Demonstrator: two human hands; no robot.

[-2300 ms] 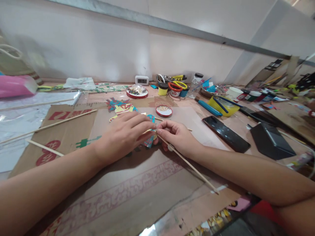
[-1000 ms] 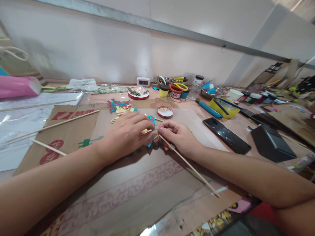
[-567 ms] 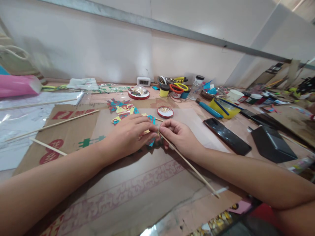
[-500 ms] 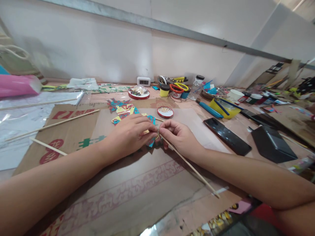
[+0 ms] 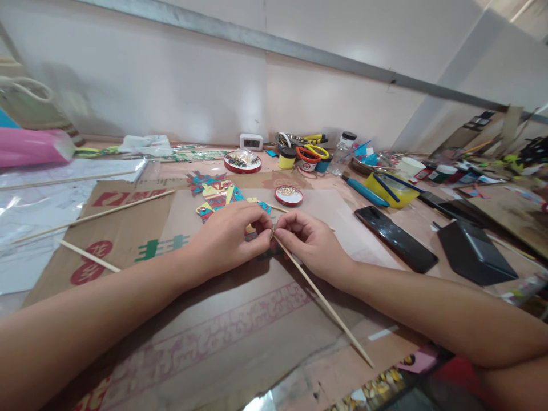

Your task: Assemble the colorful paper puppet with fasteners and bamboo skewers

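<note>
Both hands meet at the middle of the counter (image 5: 265, 331), over flattened brown cardboard (image 5: 128, 222). Left hand (image 5: 229, 237): fingers pressed together at the tips, pinching the edge of a flat teal, red and yellow cut-out figure (image 5: 218, 197). The figure lies on the cardboard just beyond the knuckles, partly hidden under the hand; the grip likely steadies it flat. Right hand (image 5: 310, 242): fingers curled, thumb and forefinger pinching the top end of a long thin wooden stick (image 5: 325, 305). The stick slants back toward the near edge, its far tip right at the left fingertips, so the two pinches touch at one spot, probably where stick and figure join. The join itself is too small to make out.

Just beyond the hands: a small round red-rimmed tin of gold bits (image 5: 288, 195). To the right, apart: a black phone lying flat (image 5: 396, 238). More bare wooden sticks (image 5: 94, 216) lie on the left cardboard. At the wall: orange and yellow scissors (image 5: 311, 151) among jars, all out of the working area.
</note>
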